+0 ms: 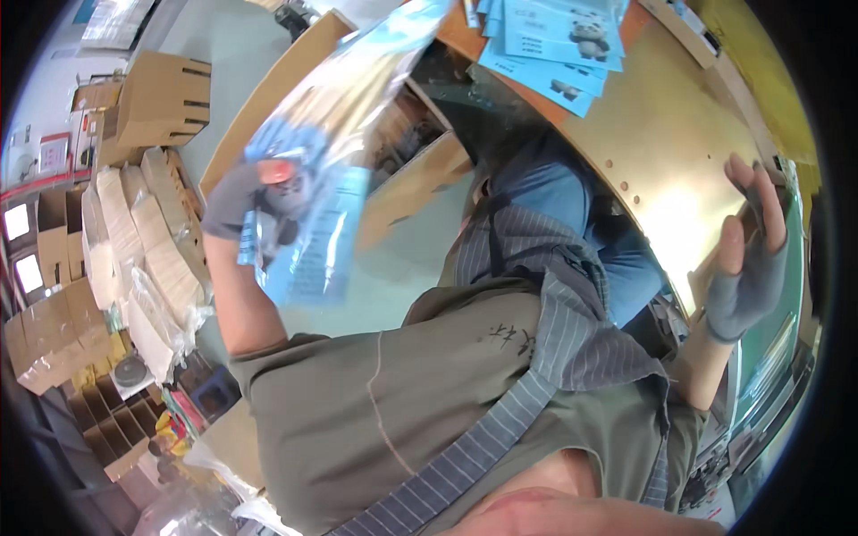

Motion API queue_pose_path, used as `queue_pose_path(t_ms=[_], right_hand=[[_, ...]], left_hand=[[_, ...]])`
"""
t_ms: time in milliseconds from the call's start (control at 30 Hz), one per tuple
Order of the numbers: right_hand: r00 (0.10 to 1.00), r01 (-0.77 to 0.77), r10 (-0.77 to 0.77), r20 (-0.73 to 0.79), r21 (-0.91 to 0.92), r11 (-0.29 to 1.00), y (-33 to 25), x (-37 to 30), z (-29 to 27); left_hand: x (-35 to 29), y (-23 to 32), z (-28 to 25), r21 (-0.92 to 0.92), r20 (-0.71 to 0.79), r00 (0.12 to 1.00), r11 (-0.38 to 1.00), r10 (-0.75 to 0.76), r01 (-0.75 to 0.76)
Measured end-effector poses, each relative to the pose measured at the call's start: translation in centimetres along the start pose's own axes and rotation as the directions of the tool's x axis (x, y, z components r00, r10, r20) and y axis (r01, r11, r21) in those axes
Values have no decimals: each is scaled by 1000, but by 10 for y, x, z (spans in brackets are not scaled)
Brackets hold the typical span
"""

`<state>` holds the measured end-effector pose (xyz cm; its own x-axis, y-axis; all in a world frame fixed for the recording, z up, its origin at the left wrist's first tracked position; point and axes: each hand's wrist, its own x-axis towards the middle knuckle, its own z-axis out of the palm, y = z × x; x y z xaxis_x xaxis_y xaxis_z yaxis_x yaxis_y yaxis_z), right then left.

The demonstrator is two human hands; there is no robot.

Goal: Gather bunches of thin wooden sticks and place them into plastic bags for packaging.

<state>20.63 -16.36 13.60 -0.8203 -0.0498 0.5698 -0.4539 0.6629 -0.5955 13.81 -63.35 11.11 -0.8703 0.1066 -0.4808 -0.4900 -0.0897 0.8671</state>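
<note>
Left of the table (666, 125), the packet (357, 94) is gripped in the left hand (255, 201), on its table side; the long axis, blurred, seems slanted toward the table's far end. The right hand (751, 277) is held loosely spread near the table's right edge.

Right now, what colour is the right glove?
Grey: the glove on the right hand shows best in the head view.

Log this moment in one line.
left hand: holding clear-and-blue packet | right hand: open, empty, near tabletop | blue panda-printed cards: on tabletop
</note>
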Motion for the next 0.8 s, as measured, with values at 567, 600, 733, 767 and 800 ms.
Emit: queue_pose_path(t_ms=[567,600,733,767,800], right_hand=[[896,-435,416,-157,-120,892,97,-83,9],[913,-395,320,-254,-345,852,122,-111,20],[849,-525,389,-357,-501,687,137,-165,34],[831,-553,384,-403,-518,652,137,-179,34],[806,-587,397,-439,-506,631,137,-195,33]], left_hand=[[147,-68,-50,724,-193,750,608,633,-326],[146,-39,8,653,-120,721,601,683,-461],[179,-39,171,282,499,388,278,775,-918],[182,-55,209,306,613,402,264,680,-914],[179,-73,253,335,711,411,238,571,-911]])
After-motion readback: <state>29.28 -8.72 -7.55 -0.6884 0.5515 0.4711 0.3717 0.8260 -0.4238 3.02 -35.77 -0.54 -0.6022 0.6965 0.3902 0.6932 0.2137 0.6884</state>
